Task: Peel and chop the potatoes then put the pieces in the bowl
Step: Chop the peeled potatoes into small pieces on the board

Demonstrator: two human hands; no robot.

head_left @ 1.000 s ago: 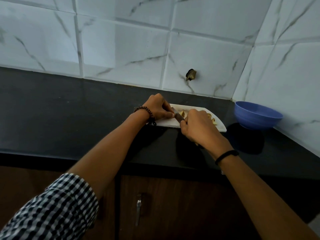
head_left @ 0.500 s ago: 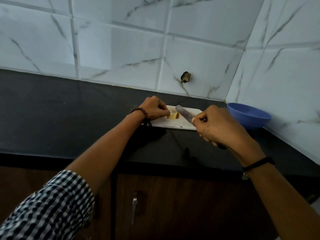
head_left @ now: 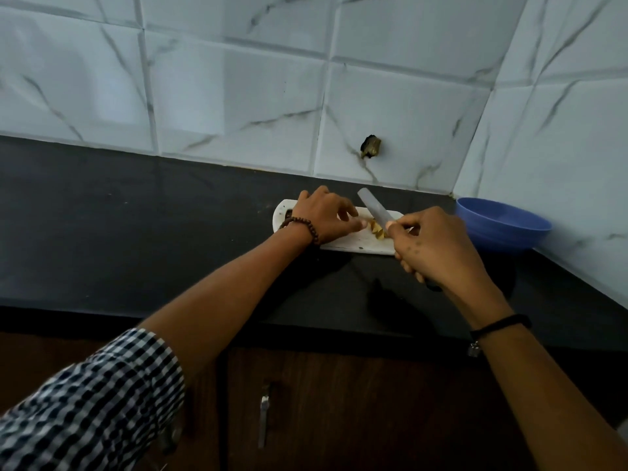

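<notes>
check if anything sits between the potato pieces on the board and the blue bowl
Only the right hand, gripping the knife, lies between the potato pieces and the blue bowl. No object shows on the counter there, though the hand hides the right end of the board.

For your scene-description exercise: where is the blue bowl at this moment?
In the head view, the bowl sits far right on the counter, in the corner of the wall, just right of the board and the right hand.

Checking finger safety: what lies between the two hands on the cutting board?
In the head view, potato pieces lie on the white board between the left hand and right hand, the knife slanting over them.
</notes>
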